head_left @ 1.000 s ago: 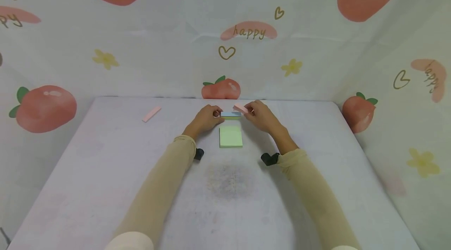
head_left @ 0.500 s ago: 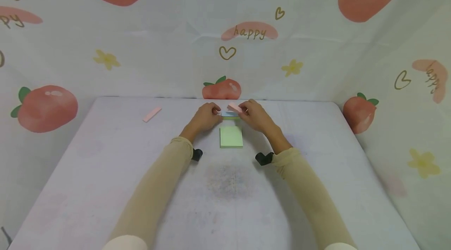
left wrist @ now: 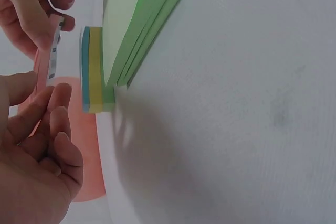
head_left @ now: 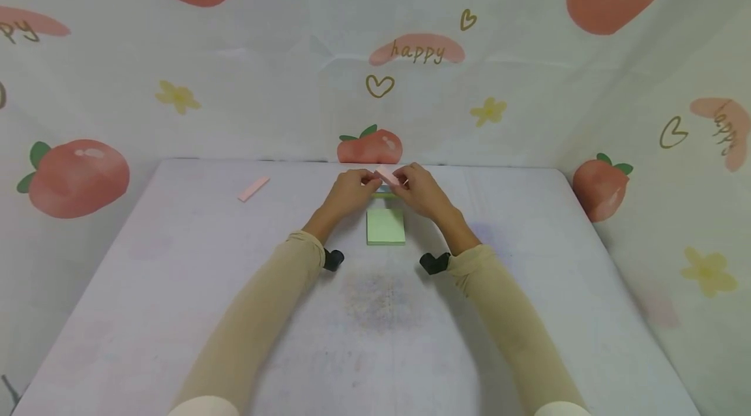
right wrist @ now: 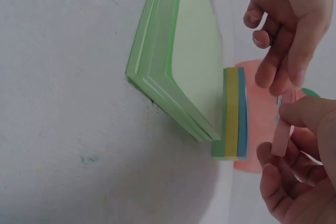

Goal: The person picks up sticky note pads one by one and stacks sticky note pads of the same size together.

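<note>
Above the table's far side, both hands meet at a narrow pink sticky-note pad (head_left: 386, 175). My right hand (head_left: 425, 191) pinches its right end between thumb and fingers. My left hand (head_left: 349, 193) holds the other end, its thumb and index finger on the pad (left wrist: 41, 74) in the left wrist view. A white printed strip shows along the pad's underside. Just below the hands stands a stack of narrow green, yellow and blue sticky-note pads (right wrist: 232, 114), partly covered by the fingers in the head view. Nearer lies a square stack of light green sticky notes (head_left: 385, 227).
Another narrow pink strip (head_left: 254, 189) lies at the table's far left. The white table (head_left: 375, 351) has grey smudges near its middle. A fruit-printed cloth (head_left: 281, 64) hangs right behind the far edge. Black wrist cameras (head_left: 435, 264) jut inward from the sleeves.
My right hand has moved left, bringing the pink pad over the coloured stack. My left hand has shifted slightly right, from the stack's left end up to the pink pad.
</note>
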Tool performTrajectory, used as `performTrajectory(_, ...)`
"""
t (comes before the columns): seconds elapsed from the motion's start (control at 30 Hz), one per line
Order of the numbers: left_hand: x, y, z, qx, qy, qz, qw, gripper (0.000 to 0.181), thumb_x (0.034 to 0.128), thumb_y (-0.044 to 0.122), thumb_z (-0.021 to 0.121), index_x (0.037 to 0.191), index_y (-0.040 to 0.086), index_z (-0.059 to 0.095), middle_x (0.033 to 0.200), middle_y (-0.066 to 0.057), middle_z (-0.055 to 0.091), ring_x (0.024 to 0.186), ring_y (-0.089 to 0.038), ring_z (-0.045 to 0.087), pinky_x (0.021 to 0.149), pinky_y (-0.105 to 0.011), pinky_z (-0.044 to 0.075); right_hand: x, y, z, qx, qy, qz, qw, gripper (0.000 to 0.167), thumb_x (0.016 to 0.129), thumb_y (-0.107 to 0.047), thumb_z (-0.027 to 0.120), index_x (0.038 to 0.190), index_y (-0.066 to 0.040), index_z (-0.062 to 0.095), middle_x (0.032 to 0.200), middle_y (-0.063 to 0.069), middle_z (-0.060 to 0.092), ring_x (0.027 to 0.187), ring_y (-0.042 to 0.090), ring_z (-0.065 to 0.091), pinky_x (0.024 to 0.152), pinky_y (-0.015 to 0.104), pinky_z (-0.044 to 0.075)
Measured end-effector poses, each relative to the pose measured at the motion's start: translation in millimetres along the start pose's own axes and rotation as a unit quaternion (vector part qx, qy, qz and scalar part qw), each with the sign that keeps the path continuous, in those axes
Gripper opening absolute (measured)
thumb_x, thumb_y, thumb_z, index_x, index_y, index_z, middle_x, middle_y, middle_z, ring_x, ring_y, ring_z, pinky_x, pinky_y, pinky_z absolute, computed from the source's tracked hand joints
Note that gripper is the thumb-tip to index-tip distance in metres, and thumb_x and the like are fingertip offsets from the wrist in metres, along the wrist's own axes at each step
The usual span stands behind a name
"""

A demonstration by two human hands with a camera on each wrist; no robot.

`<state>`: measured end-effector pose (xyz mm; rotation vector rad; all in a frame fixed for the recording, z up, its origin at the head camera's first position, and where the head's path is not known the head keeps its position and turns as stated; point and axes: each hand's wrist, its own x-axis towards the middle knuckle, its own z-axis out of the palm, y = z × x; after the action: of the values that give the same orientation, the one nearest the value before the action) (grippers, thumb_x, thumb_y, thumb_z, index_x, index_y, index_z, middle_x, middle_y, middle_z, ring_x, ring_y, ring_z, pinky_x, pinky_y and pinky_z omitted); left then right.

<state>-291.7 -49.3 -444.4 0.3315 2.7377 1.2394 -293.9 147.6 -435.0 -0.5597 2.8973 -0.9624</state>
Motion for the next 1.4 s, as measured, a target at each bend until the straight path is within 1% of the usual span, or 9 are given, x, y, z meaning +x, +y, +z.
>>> performTrajectory(0.13, -0.3, 2.4, 2.9, -0.022, 0.005, -0.009, 0.9997, 0.036, 0.1036, 0.033, 0.057, 0.125, 0.007, 0.070, 0.121, -0.010, 0.073, 0.116, -0.027, 0.064, 0.102, -0.045, 0.051, -0.4, -1.7, -1.0, 0.008, -0.015, 0.011, 0.9998, 0.029, 0.095, -0.019, 0.072, 0.119, -0.002, 0.070, 0.110, 0.014, 0.065, 0.098, 0.027, 0.064, 0.085, 0.038, 0.055)
performTrajectory(0.27, -0.3, 3.8, 5.2, -0.052, 0.005, -0.024, 0.9983, 0.039, 0.1025, 0.034, 0.059, 0.127, 0.005, 0.065, 0.124, -0.013, 0.073, 0.120, -0.028, 0.066, 0.102, -0.046, 0.052, -1.1, -3.1, -4.5, 0.045, -0.033, 0.020, 0.9983, 0.033, 0.093, -0.025, 0.076, 0.119, -0.006, 0.071, 0.113, 0.011, 0.070, 0.096, 0.025, 0.069, 0.080, 0.035, 0.056)
performTrajectory(0.4, 0.8, 5.6, 7.3, -0.084, 0.004, -0.041, 0.9956, 0.038, 0.1026, 0.034, 0.059, 0.128, 0.005, 0.061, 0.125, -0.015, 0.073, 0.123, -0.027, 0.067, 0.103, -0.046, 0.052, -2.1, -3.1, -8.7, 0.073, -0.038, 0.027, 0.9962, 0.036, 0.095, -0.028, 0.072, 0.124, -0.008, 0.070, 0.117, 0.011, 0.073, 0.095, 0.024, 0.072, 0.078, 0.032, 0.056)
performTrajectory(0.5, 1.3, 7.1, 7.7, -0.090, 0.009, -0.042, 0.9950, 0.037, 0.1028, 0.032, 0.057, 0.128, 0.005, 0.059, 0.125, -0.015, 0.073, 0.124, -0.027, 0.066, 0.103, -0.045, 0.051, -3.0, -4.2, -10.8, 0.094, -0.034, 0.028, 0.9946, 0.033, 0.099, -0.025, 0.065, 0.126, -0.005, 0.069, 0.115, 0.013, 0.074, 0.093, 0.026, 0.073, 0.077, 0.031, 0.055)
performTrajectory(0.7, 1.1, 9.5, 7.2, -0.098, 0.000, -0.031, 0.9948, 0.035, 0.1037, 0.027, 0.054, 0.131, 0.007, 0.058, 0.115, -0.013, 0.073, 0.105, -0.026, 0.067, 0.087, -0.038, 0.050, -3.4, -6.5, -9.5, 0.142, -0.029, 0.044, 0.9885, 0.038, 0.105, -0.017, 0.056, 0.140, -0.004, 0.054, 0.112, 0.019, 0.073, 0.092, 0.033, 0.074, 0.079, 0.036, 0.060)
performTrajectory(0.8, 1.2, 10.9, 6.8, -0.097, -0.011, -0.028, 0.9949, 0.033, 0.1044, 0.027, 0.050, 0.131, 0.009, 0.058, 0.110, -0.011, 0.069, 0.095, -0.024, 0.062, 0.078, -0.032, 0.047, -3.1, -6.2, -8.9, 0.143, -0.029, 0.044, 0.9883, 0.043, 0.106, -0.013, 0.051, 0.149, -0.007, 0.044, 0.111, 0.020, 0.071, 0.092, 0.034, 0.074, 0.082, 0.037, 0.059)
performTrajectory(0.93, 1.5, 11.1, 5.4, -0.086, -0.025, -0.026, 0.9956, 0.034, 0.1052, 0.027, 0.046, 0.132, 0.011, 0.060, 0.115, -0.010, 0.067, 0.094, -0.022, 0.059, 0.077, -0.030, 0.046, -2.5, -4.6, -8.5, 0.129, -0.033, 0.033, 0.9905, 0.047, 0.106, -0.012, 0.053, 0.152, -0.008, 0.044, 0.109, 0.019, 0.070, 0.091, 0.033, 0.073, 0.077, 0.031, 0.055)
performTrajectory(1.1, 1.9, 8.5, 3.4, -0.068, -0.037, -0.013, 0.9969, 0.035, 0.1068, 0.026, 0.043, 0.132, 0.011, 0.063, 0.118, -0.010, 0.066, 0.098, -0.024, 0.057, 0.083, -0.034, 0.044, -3.5, -2.7, -8.6, 0.103, -0.035, 0.030, 0.9936, 0.046, 0.103, -0.017, 0.061, 0.146, -0.007, 0.050, 0.106, 0.015, 0.070, 0.089, 0.028, 0.073, 0.070, 0.027, 0.049)
performTrajectory(1.4, 2.2, 5.9, -0.6, -0.030, -0.036, 0.011, 0.9988, 0.035, 0.1083, 0.025, 0.042, 0.127, 0.008, 0.067, 0.123, -0.010, 0.068, 0.107, -0.025, 0.057, 0.097, -0.040, 0.046, -7.2, 2.4, -14.2, 0.055, -0.036, 0.039, 0.9971, 0.035, 0.100, -0.029, 0.067, 0.127, -0.007, 0.061, 0.097, 0.016, 0.071, 0.079, 0.026, 0.067, 0.066, 0.029, 0.049)
